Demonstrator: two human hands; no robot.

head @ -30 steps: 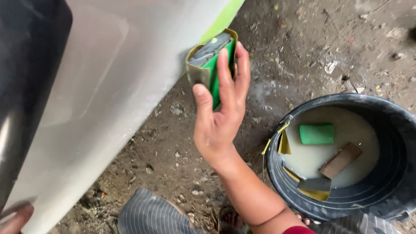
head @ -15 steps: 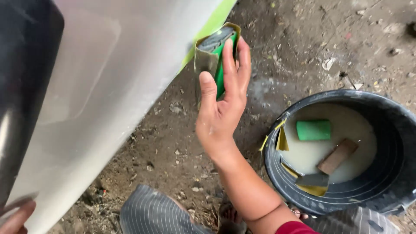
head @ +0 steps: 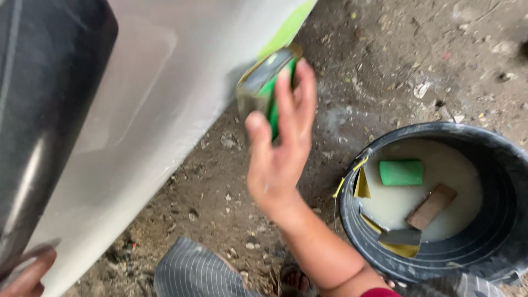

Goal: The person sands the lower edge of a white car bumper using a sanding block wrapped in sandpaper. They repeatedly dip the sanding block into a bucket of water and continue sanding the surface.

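Note:
My right hand [head: 280,148] grips a green sanding block wrapped in grey sandpaper [head: 263,82] and presses it against the lower edge of a pale grey car body panel [head: 165,104]. A strip of light green paint [head: 289,25] shows along that edge just above the block. My left hand [head: 25,275] is only partly in view at the bottom left corner, fingers resting on the panel; what it does is hard to tell. The block and hand are motion-blurred.
A black bucket [head: 495,242] of cloudy water stands on the dirt at the right, holding a green sponge block [head: 401,172], a brown block [head: 432,206] and yellow-backed sandpaper sheets [head: 361,186]. A dark panel section [head: 44,110] is at left. My striped-trousered knee [head: 192,272] is below.
My right hand has slid the sanding block along the panel edge, slightly up and back down; the view has shifted a little. The bucket's contents have not moved.

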